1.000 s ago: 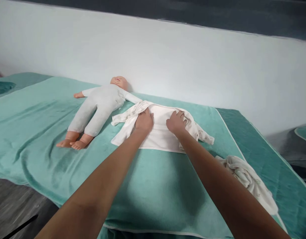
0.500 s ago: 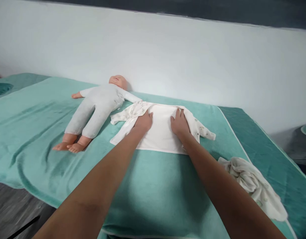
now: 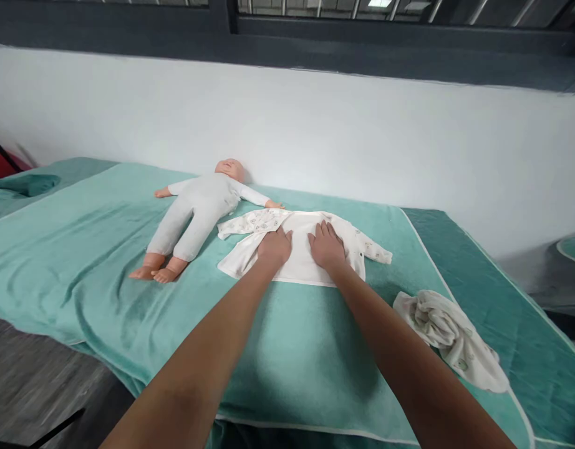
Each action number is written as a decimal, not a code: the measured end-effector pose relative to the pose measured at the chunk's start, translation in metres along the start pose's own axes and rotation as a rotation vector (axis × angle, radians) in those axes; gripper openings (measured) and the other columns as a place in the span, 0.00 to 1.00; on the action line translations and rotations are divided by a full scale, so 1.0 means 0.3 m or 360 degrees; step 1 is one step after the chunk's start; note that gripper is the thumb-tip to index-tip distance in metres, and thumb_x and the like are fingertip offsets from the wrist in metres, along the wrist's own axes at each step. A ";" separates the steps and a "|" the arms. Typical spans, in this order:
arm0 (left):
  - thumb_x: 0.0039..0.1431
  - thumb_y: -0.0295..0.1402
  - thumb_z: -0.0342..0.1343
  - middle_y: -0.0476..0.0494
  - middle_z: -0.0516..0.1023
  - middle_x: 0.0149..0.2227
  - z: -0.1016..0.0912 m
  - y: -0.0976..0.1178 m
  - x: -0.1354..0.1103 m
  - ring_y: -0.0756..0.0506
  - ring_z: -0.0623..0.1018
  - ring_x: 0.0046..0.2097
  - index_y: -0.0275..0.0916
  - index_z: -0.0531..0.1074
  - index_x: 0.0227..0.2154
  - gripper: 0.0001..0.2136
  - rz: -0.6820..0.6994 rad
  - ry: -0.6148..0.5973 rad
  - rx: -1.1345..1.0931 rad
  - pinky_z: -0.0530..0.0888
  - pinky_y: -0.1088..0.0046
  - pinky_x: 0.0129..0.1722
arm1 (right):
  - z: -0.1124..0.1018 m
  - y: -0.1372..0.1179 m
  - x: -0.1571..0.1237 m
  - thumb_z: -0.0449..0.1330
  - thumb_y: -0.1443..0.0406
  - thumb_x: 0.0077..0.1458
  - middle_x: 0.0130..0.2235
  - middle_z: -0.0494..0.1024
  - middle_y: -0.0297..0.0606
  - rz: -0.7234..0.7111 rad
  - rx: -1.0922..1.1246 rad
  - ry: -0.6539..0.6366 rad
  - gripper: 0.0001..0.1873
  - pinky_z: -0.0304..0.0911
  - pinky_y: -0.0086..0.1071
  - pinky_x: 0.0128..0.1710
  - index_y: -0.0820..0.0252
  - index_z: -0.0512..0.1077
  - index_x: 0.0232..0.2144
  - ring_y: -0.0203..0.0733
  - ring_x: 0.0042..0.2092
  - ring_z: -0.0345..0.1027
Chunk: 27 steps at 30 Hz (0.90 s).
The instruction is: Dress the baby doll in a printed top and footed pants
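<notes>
A white baby garment with a faint print lies spread open on the teal towel. My left hand rests flat on its middle, fingers stretched out. My right hand lies flat beside it, fingers slightly spread, also on the cloth. A baby doll in a pale grey suit lies on its back to the left of the garment, its head near the white wall. One doll arm reaches to the garment's left sleeve.
A crumpled white printed cloth lies on the towel at the right. A darker teal cover shows beyond the towel's right edge. A white wall runs behind the bed. Dark floor is at the lower left.
My hands have drawn closer together on the middle of the garment. The right hand has left the garment's right flap, which lies flat. My head has lifted and window bars show.
</notes>
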<state>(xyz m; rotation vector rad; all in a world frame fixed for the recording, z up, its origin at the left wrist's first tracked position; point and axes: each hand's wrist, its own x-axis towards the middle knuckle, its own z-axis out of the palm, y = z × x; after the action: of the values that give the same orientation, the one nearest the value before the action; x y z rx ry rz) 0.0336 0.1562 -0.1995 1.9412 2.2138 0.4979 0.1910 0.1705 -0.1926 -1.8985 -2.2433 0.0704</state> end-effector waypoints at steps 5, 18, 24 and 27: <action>0.72 0.45 0.35 0.26 0.60 0.70 -0.003 -0.014 -0.075 0.35 0.60 0.71 0.25 0.54 0.69 0.32 0.0132 0.0019 0.0051 0.57 0.58 0.70 | -0.013 -0.018 -0.072 0.41 0.56 0.70 0.72 0.49 0.61 0.0165 -0.0051 -0.0024 0.35 0.47 0.50 0.69 0.77 0.53 0.70 0.57 0.73 0.44; 0.72 0.44 0.34 0.31 0.56 0.72 -0.009 -0.025 -0.206 0.36 0.55 0.73 0.30 0.59 0.68 0.30 0.0341 0.0050 0.0189 0.54 0.54 0.71 | -0.079 0.076 -0.372 0.44 0.78 0.58 0.68 0.64 0.52 -0.0171 -0.0006 0.0190 0.30 0.46 0.47 0.70 0.69 0.68 0.61 0.50 0.72 0.49; 0.72 0.43 0.36 0.34 0.57 0.72 -0.013 -0.023 -0.211 0.37 0.56 0.73 0.35 0.61 0.67 0.28 0.0324 0.0078 0.0187 0.56 0.55 0.70 | -0.162 0.231 -0.298 0.51 0.61 0.63 0.59 0.72 0.54 0.0359 0.0609 0.0628 0.25 0.59 0.46 0.63 0.67 0.67 0.59 0.51 0.61 0.65; 0.72 0.43 0.36 0.35 0.57 0.72 -0.019 -0.019 -0.213 0.37 0.56 0.73 0.35 0.62 0.67 0.28 0.0318 0.0077 0.0179 0.56 0.55 0.71 | -0.213 0.321 -0.260 0.52 0.54 0.63 0.60 0.69 0.61 0.0754 0.0378 0.0642 0.30 0.61 0.50 0.59 0.68 0.66 0.60 0.59 0.62 0.64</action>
<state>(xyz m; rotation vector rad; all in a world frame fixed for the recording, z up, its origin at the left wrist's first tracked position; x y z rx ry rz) 0.0358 0.0919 -0.2027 2.2453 2.1301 0.4602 0.3082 0.1048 -0.1557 -2.0465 -1.4366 0.0192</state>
